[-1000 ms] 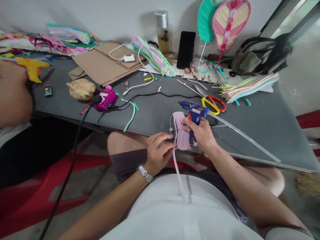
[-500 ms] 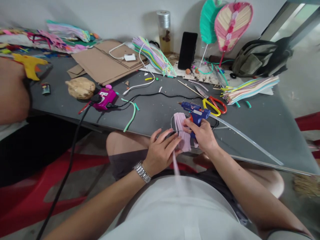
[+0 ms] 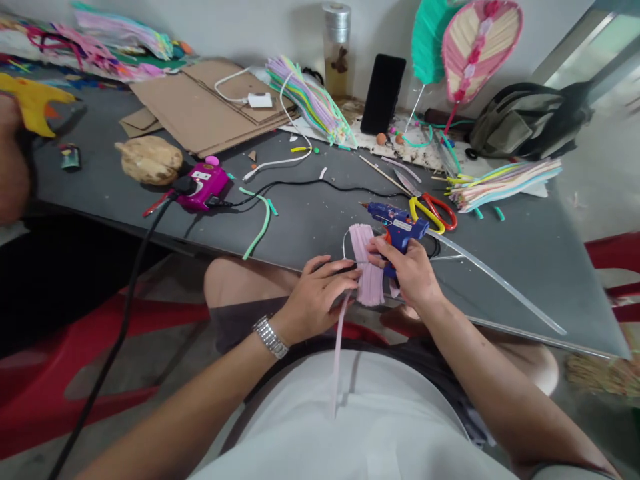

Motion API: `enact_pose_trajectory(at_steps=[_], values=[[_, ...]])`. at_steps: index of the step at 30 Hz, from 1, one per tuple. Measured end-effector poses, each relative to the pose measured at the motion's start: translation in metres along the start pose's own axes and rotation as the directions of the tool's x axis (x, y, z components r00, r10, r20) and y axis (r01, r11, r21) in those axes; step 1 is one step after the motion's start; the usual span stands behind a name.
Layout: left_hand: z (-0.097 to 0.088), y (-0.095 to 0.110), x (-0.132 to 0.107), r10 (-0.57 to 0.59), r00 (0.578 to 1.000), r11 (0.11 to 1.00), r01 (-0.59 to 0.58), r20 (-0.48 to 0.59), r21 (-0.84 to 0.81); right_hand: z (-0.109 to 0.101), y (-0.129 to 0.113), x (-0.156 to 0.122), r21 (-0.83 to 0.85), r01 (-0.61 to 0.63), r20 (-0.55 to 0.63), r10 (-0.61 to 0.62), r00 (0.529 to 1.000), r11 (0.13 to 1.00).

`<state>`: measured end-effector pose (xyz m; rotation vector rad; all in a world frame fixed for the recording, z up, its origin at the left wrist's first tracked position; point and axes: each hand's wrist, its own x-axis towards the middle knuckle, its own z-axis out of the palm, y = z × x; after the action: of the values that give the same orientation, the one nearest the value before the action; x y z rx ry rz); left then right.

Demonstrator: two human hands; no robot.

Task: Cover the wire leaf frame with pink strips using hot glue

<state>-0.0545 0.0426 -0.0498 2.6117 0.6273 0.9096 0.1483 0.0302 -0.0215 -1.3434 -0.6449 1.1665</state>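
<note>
My left hand, with a metal watch on its wrist, pinches a long pale pink pipe cleaner whose free end hangs towards my white shirt. Its fingertips rest at the left side of a pink panel of pipe cleaners laid side by side, with a thin wire loop at its edge. My right hand is closed round a blue hot glue gun, nozzle pointing left, and its fingers also touch the panel's right side. A clear glue stick sticks out behind the gun.
Scissors lie just beyond the glue gun. Pipe cleaner bundles, a phone, two leaf-shaped fans and a bag stand farther back. Left are a purple power socket, cardboard and another person's arm near a yellow glue gun.
The view has shifted slightly. The hanging pipe cleaner has swung left and lies more still. Both hands keep their hold, and the glue gun stays at the panel's upper right.
</note>
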Motion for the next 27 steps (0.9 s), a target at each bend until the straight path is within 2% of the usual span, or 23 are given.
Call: enact_pose_trajectory(at_steps=[4,10,18,23,27], values=[[-0.003,-0.003,0.001,0.023,0.998,1.000,-0.023,0.052,0.009,0.000,0.000,0.000,-0.003,0.002,-0.003,-0.002,1.000,1.000],[-0.004,0.011,0.004,-0.010,0.997,0.993,0.000,0.081,0.117,0.001,-0.001,-0.001,0.003,0.000,-0.006,0.000,1.000,1.000],[-0.007,0.018,0.006,0.014,0.993,0.974,-0.039,0.113,0.222,0.001,-0.003,-0.001,-0.009,0.000,-0.008,0.000,1.000,1.000],[-0.008,0.020,0.006,-0.012,0.996,0.976,-0.009,0.092,0.220,0.000,-0.002,-0.002,-0.017,0.006,0.013,-0.006,1.000,1.000],[-0.008,0.019,0.006,-0.008,0.990,0.977,-0.023,0.141,0.211,0.000,-0.004,-0.001,-0.032,0.004,0.027,-0.003,1.000,0.999]])
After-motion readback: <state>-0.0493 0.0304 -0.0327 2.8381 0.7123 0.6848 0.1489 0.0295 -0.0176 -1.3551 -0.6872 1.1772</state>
